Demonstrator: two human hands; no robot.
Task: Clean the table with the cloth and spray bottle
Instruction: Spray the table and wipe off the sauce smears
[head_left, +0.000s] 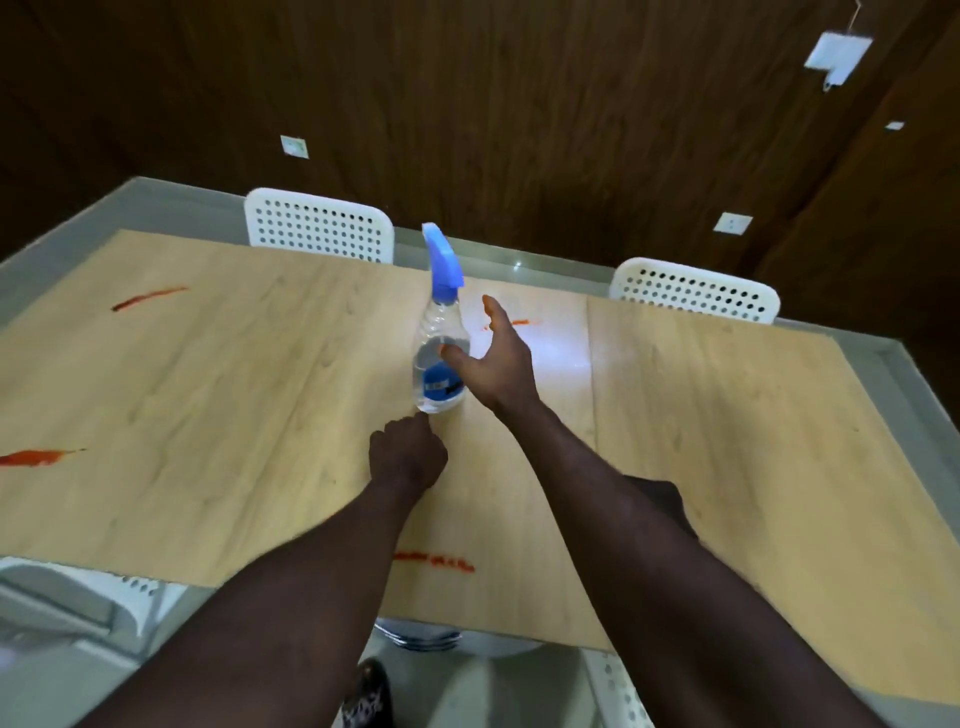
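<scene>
1. While the spray bottle (439, 358) is standing upright at the centre of the frame, the right hand (501, 364) is being held just beside it. The fingers are spread wide, the thumb is lying at the clear body, and nothing is being gripped.
2. The left hand (408, 454) is being held curled into a fist on the table (208, 395), just below the bottle's base, and nothing is being seen inside it.
3. The cloth is not being shown anywhere in view.
4. Tipping is being risked: the bottle is tall and narrow under its blue trigger head (442, 260). A sideways nudge from the open palm, before the fingers are closed, could be knocking it over.
5. Smearing is also being risked. The red smear at lower centre (434, 561) is lying between the two forearms and could be dragged by either.
6. The pale wood-grain top is being marked by further red smears at upper left (148, 299), at the left edge (39, 457), and just beyond the right fingertips (514, 323).
7. The far edge is being lined by two white perforated chairs (319, 226), and the room is being closed off by dark wood panelling (519, 104).
</scene>
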